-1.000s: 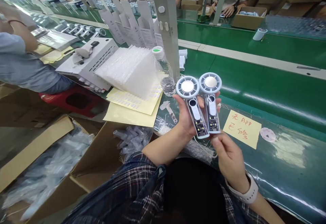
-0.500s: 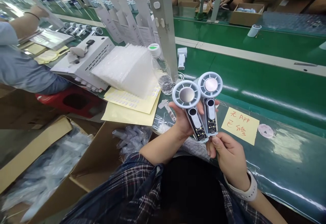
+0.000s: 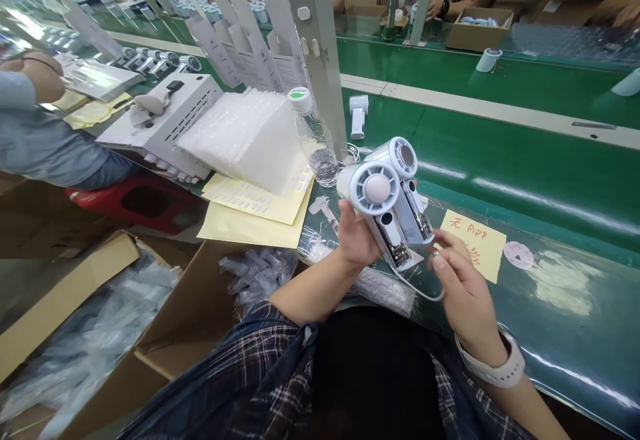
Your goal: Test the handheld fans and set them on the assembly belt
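Observation:
Two light-blue handheld fans, a nearer one [image 3: 376, 190] and a farther one [image 3: 404, 160], lean side by side in my left hand [image 3: 357, 240], which is closed around their handles. Both handles lack a front cover, so dark circuit boards show below the white button panels. A thin white cable [image 3: 420, 292] curves from the bottom of the nearer fan toward my right hand [image 3: 463, 287]. The thumb and forefinger of that hand pinch at the cable's end, just right of the handle bottoms. The exact tip is hard to make out.
A yellow note [image 3: 475, 243] lies right of the fans. A water bottle [image 3: 317, 140], yellow sticker sheets [image 3: 255, 220] and a stack of white foam sheets [image 3: 245, 137] stand left. Another fan [image 3: 358, 117] lies behind, beside a metal post [image 3: 320, 47]. An open carton [image 3: 175, 307] is lower left.
The two fans have turned to the right, showing their sides, and their handles have spread apart. My right hand has moved right, away from the handle bottoms, and the white cable now shows.

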{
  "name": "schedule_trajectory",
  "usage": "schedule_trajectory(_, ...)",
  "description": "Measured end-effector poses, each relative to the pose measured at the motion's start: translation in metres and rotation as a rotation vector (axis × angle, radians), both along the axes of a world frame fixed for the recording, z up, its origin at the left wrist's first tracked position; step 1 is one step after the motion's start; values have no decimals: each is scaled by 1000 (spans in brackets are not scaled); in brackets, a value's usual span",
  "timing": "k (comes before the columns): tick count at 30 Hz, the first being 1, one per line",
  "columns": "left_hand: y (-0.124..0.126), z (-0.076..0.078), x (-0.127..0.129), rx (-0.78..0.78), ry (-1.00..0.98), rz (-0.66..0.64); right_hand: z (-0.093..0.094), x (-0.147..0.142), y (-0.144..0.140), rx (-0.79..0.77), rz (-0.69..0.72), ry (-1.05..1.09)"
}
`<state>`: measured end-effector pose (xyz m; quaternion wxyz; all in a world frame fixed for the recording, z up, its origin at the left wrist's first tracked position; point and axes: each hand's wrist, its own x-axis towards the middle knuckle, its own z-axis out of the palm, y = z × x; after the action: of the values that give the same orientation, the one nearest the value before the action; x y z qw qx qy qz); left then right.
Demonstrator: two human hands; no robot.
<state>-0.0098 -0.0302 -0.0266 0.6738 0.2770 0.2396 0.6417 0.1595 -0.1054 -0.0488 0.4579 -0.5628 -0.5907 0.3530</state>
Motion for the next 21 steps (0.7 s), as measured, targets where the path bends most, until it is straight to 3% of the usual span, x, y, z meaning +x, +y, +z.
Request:
schedule_trajectory(2,-6,-2,-8,36,64,-134,-7,4,1,22,-73,-30)
schedule_trajectory(6,-12,-18,-23,250,350,-480,-8,16,-1,-79,87,329)
schedule_trajectory(8,-10,-28,-23,248,391,-500,-3,26,-4,-155,61,442)
schedule_trajectory(10,-8,-34,-19,139,308,-465,0,34,-7,-220,-16,487)
schedule_trajectory(13,-9,-32,-9,35,164,-515,2,38,-12,-251,-102,559)
schedule_trajectory(18,-19,-19,0,103,177,-587,3,33,-20,-219,-108,752)
schedule_trajectory(21,-23,-19,1,161,236,-640,4,33,-23,-215,-60,747)
